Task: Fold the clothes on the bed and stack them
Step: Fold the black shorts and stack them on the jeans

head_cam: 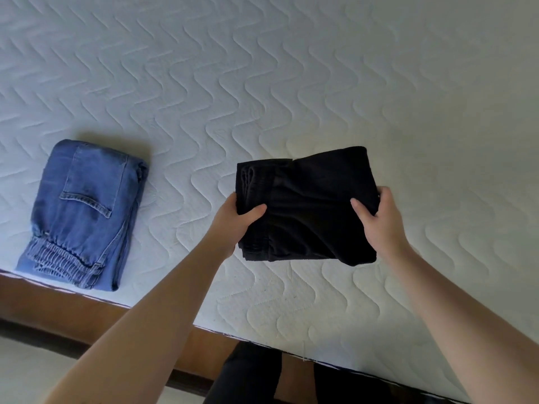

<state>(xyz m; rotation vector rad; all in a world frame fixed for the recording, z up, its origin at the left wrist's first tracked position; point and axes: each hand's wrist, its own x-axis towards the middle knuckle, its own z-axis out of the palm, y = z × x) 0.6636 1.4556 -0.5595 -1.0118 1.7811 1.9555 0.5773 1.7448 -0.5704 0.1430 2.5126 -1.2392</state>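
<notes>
Both hands are gripping the folded black garment [306,205] now, holding it over the quilted white mattress [291,83]. The left hand [233,221] is clamping its left edge, thumb curled over the top, fingers tucked out of sight underneath. The right hand [376,217] is pinching the right edge the same way, thumb on top, fingers wrapping round the side. Well off to the left of those left fingers, the folded blue jeans [84,214] are lying near the mattress edge, above the wooden bed frame [58,310].
</notes>
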